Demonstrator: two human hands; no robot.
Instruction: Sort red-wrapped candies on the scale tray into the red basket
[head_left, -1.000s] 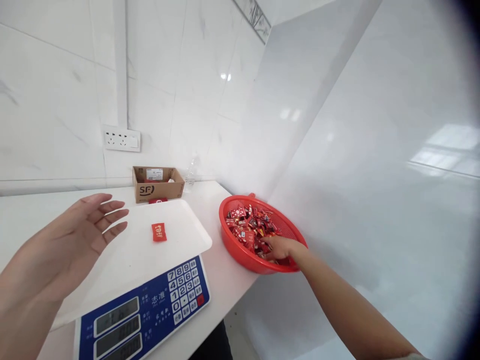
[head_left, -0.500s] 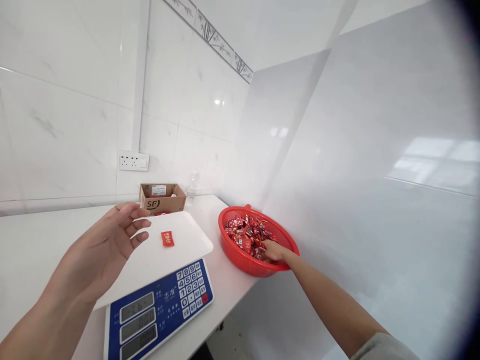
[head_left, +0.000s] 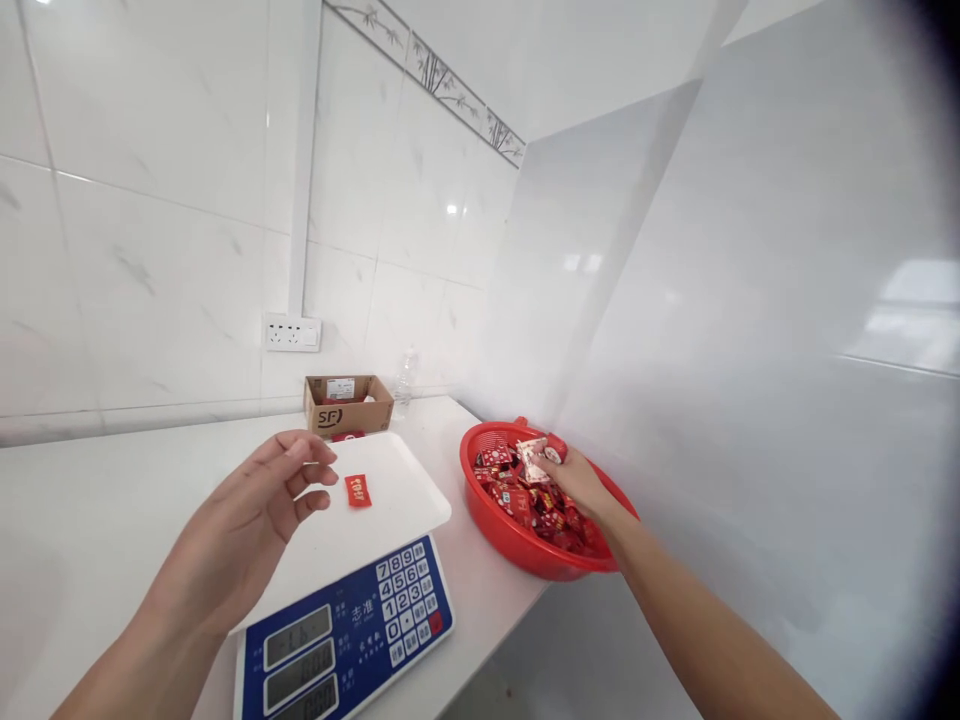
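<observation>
A red basket full of red-wrapped candies sits at the right end of the white counter. My right hand is raised over the basket, its fingers closed on a few candies. A blue electronic scale with a white weighing tray stands in front of me. One red candy lies on the tray. My left hand hovers over the tray's left side, fingers loosely curled and apart, holding nothing, just left of that candy.
A small cardboard box stands against the tiled back wall, with a clear plastic bottle beside it and a wall socket above. A glossy white wall closes off the right side. The counter extends left.
My right hand has come up out of the candy pile with a few candies pinched in its fingers. My left hand curled slightly and drew nearer the candy on the tray.
</observation>
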